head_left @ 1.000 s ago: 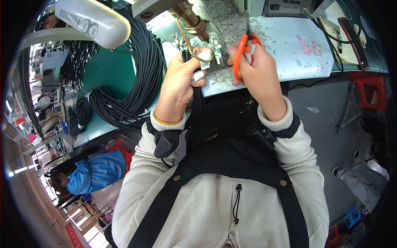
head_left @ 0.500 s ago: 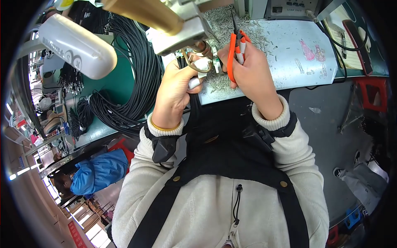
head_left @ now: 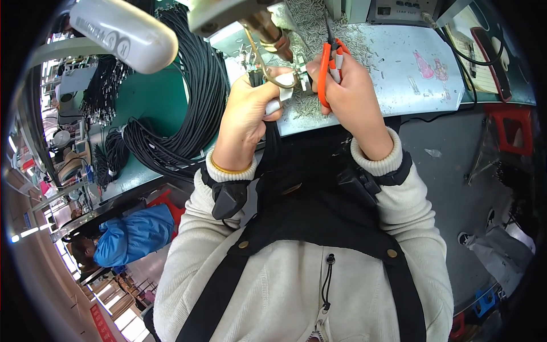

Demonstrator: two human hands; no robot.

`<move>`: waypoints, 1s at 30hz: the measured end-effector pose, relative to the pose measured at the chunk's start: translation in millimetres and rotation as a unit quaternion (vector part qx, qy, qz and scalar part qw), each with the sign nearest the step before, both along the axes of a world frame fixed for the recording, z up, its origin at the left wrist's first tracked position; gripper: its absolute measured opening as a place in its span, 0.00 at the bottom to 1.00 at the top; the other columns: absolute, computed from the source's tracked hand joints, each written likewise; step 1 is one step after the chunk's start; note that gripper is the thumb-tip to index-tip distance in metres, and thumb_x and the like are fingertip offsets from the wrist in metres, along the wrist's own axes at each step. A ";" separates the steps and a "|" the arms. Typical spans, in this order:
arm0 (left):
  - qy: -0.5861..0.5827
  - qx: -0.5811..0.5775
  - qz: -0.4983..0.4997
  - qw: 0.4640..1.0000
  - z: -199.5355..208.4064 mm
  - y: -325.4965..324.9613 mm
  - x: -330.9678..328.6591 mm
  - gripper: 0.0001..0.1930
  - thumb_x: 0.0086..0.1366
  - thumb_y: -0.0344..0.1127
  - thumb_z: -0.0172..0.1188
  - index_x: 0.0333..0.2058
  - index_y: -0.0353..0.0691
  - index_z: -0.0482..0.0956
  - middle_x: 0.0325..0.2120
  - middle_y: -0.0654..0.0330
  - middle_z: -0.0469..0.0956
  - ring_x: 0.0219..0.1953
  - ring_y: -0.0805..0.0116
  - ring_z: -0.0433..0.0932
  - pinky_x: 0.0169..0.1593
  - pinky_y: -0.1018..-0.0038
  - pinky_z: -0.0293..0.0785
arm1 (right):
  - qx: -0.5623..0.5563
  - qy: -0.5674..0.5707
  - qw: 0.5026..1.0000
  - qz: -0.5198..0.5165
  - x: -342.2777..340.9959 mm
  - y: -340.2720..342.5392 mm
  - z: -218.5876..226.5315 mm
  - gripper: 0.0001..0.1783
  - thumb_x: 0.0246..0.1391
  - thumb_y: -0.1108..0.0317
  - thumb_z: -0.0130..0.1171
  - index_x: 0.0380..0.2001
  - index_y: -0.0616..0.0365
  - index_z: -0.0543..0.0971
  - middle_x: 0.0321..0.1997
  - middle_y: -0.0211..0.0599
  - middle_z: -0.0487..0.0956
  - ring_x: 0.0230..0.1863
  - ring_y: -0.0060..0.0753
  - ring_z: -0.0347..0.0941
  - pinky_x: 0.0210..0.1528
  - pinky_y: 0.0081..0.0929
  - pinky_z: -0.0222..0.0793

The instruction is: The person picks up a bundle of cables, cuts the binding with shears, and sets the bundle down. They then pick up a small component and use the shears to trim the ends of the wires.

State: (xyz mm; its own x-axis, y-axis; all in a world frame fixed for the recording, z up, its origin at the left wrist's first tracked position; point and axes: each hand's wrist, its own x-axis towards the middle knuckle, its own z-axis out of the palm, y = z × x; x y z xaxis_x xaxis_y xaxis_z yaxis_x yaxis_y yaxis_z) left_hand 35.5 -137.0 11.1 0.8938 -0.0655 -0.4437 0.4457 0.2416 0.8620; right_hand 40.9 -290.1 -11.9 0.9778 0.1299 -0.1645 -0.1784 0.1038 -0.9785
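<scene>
My left hand [head_left: 239,122] is closed around black cables [head_left: 272,139], which hang below it towards my lap. White wrapping [head_left: 273,106] shows at its fingers. Opposite it, my right hand [head_left: 356,97] is wrapped round orange-handled pliers [head_left: 323,77], their thin dark tip pointing away from me. Its thumb and forefinger reach a small metal fixture [head_left: 303,74] between the hands; whether they also pinch a small piece there I cannot make out. Just above hangs a copper-coloured nozzle [head_left: 277,44] with a bent brass tube [head_left: 259,62] beside it.
Small metal bits [head_left: 362,45] are scattered over the pale work plate [head_left: 393,85]. Thick coils of black cable [head_left: 208,85] lie on the left. A white cylinder [head_left: 125,34] overhangs that side. A notebook and dark red phone [head_left: 491,62] lie far right. Someone in blue [head_left: 134,233] sits left.
The machine head and white cylinder appear higher and shifted in the picture, partly as the view moves. Both hands stay by the fixture, with the cables and pliers still held.
</scene>
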 end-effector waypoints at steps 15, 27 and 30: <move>-0.119 0.080 -0.163 0.976 13.1 2.3 -73.4 0.11 0.56 0.26 0.51 0.38 0.30 0.72 0.33 0.59 0.74 0.36 0.71 0.71 0.39 0.76 0.68 | -0.287 -0.359 0.888 -0.027 -61.5 -16.2 21.4 0.07 0.42 0.79 0.54 0.29 0.64 0.72 0.21 0.33 0.73 0.17 0.24 0.67 0.21 0.18 0.63; -0.038 0.082 -0.142 0.986 8.1 4.4 -82.6 0.07 0.53 0.24 0.54 0.32 0.34 0.73 0.26 0.63 0.73 0.28 0.79 0.70 0.31 0.83 0.67 | -0.146 -0.127 0.978 0.077 -67.6 -26.5 5.2 0.07 0.42 0.80 0.55 0.29 0.64 0.72 0.26 0.38 0.76 0.25 0.27 0.73 0.27 0.16 0.65; -0.019 0.024 -0.095 0.995 8.3 2.7 -81.3 0.07 0.52 0.23 0.55 0.32 0.32 0.74 0.22 0.63 0.73 0.24 0.81 0.69 0.27 0.84 0.64 | -0.075 -0.116 0.986 0.094 -68.6 -26.8 15.7 0.08 0.42 0.79 0.56 0.30 0.64 0.73 0.28 0.39 0.76 0.27 0.26 0.74 0.27 0.15 0.66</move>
State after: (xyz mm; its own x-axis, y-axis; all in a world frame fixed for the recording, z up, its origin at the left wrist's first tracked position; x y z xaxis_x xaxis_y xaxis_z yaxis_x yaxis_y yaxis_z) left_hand -45.8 -134.3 19.3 0.8831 -0.2150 -0.4171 0.4469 0.1147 0.8872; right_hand -27.7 -316.9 3.8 0.9524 0.3034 0.0289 0.0492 -0.0597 -0.9970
